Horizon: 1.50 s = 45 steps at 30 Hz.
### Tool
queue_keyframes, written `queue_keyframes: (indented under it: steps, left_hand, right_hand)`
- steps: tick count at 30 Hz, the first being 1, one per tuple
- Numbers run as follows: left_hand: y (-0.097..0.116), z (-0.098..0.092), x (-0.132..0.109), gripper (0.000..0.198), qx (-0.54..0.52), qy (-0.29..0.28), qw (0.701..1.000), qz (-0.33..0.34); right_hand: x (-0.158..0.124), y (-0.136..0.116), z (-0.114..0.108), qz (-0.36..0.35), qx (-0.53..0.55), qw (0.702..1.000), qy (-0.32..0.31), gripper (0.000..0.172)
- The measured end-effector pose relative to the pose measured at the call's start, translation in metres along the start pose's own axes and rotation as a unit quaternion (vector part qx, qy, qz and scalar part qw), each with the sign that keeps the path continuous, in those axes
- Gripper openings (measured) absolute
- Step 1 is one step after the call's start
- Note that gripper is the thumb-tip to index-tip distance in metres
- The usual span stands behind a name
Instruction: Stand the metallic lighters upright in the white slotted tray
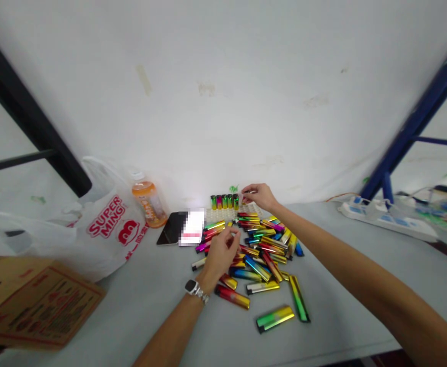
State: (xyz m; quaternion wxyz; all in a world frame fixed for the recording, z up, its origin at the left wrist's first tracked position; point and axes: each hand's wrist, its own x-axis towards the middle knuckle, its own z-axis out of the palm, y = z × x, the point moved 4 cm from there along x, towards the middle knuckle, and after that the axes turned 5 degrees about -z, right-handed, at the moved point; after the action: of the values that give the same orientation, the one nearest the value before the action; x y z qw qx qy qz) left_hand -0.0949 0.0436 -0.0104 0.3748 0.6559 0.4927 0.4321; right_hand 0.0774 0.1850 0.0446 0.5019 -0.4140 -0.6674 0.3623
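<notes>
Many metallic, two-tone lighters (257, 267) lie in a loose pile on the grey table. Behind the pile, several lighters (225, 202) stand upright in a row on a pale, holed tray (216, 215). My right hand (261, 195) is at the right end of that row, its fingertips pinched around the top of a lighter (245, 200) held upright over the tray. Over the left part of the pile is my left hand (222, 251), fingers curled in toward the thumb; what they grip, if anything, I cannot make out. A watch (196, 290) is on the left wrist.
Left of the tray lie a dark tablet or phone (173, 228) and a lit, blurred-out screen (192, 227). An orange drink bottle (149, 201), a white plastic bag (104, 229) and a cardboard box (40, 300) stand farther left. A power strip (389, 220) lies at right.
</notes>
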Motion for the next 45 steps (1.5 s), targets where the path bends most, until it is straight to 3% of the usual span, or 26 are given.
queue_keyframes:
  steps: [10, 14, 21, 23, 26, 31, 34, 40, 43, 45]
  left_hand:
    - [-0.002, 0.000, -0.002, 0.033, 0.041, -0.009, 0.999, 0.013]
    - [0.000, 0.000, -0.002, 0.033, 0.043, -0.009, 0.999, 0.015]
    - [-0.001, 0.000, -0.001, 0.034, 0.063, -0.002, 0.998, 0.019]
    - [-0.002, 0.000, -0.001, 0.033, 0.060, -0.002, 0.998, 0.016]
    - [-0.001, 0.000, -0.002, 0.034, 0.054, -0.002, 0.998, 0.016]
    - [0.000, 0.000, -0.001, 0.035, 0.059, 0.002, 0.998, 0.018]
    - [0.001, 0.000, -0.001, 0.037, 0.071, 0.001, 0.997, 0.021]
    - [0.001, 0.000, 0.000, 0.037, 0.086, 0.009, 0.996, 0.029]
    - [0.001, 0.000, 0.000, 0.036, 0.083, 0.010, 0.996, 0.031]
    - [0.000, 0.000, 0.000, 0.036, 0.079, 0.009, 0.996, 0.030]
  right_hand:
    - [0.020, 0.031, 0.015, 0.031, 0.000, 0.999, -0.016, 0.011]
    - [0.017, 0.034, 0.015, 0.004, 0.025, 1.000, 0.004, 0.019]
    - [0.012, 0.031, 0.015, 0.002, -0.052, 0.999, -0.012, 0.005]
    - [0.008, 0.024, 0.014, -0.058, -0.159, 0.986, 0.002, 0.006]
    - [-0.002, 0.015, 0.015, -0.140, -0.322, 0.936, 0.027, 0.017]
    - [-0.020, 0.013, 0.026, -0.132, -0.479, 0.868, -0.023, 0.037]
    - [-0.024, 0.010, 0.031, -0.129, -0.519, 0.844, -0.041, 0.043]
    - [-0.029, 0.006, 0.036, -0.115, -0.529, 0.837, -0.078, 0.050]
    - [-0.041, 0.005, 0.032, -0.108, -0.511, 0.850, -0.072, 0.059]
    - [-0.052, 0.004, 0.027, -0.112, -0.488, 0.863, -0.065, 0.054]
